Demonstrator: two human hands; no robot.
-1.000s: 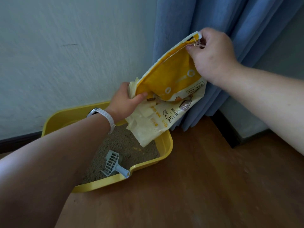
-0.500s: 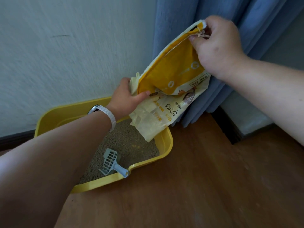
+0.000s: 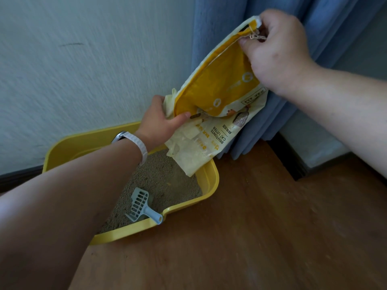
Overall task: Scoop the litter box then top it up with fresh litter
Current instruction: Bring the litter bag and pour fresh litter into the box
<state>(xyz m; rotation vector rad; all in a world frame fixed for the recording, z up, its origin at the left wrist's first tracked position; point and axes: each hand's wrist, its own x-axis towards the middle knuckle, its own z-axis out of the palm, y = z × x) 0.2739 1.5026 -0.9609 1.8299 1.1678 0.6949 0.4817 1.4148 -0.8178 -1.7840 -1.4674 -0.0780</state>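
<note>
A yellow and cream bag of bentonite cat litter [image 3: 217, 97] hangs upside down over the far right corner of the yellow litter box [image 3: 211, 181]. My right hand [image 3: 276, 53] grips the bag's raised stitched corner high up by the curtain. My left hand [image 3: 161, 122] grips the bag's lower left side, thumb across its front. The bag's lowest flap dips inside the box above the grey-brown litter [image 3: 165, 178]. No grains are visibly falling. A pale grey slotted scoop [image 3: 142, 204] lies on the litter with its handle resting on the box's front rim.
The box stands on a brown wooden floor [image 3: 261, 227] against a white textured wall [image 3: 83, 70]. A blue curtain [image 3: 335, 24] hangs behind the bag, reaching the floor. A dark skirting board and a wall corner [image 3: 293, 162] lie to the right. A white watch band is on my left wrist.
My right hand has lifted the bag's top corner higher, tipping the bag steeper. My left hand has kept its grip on the lower side. The scoop has stayed put.
</note>
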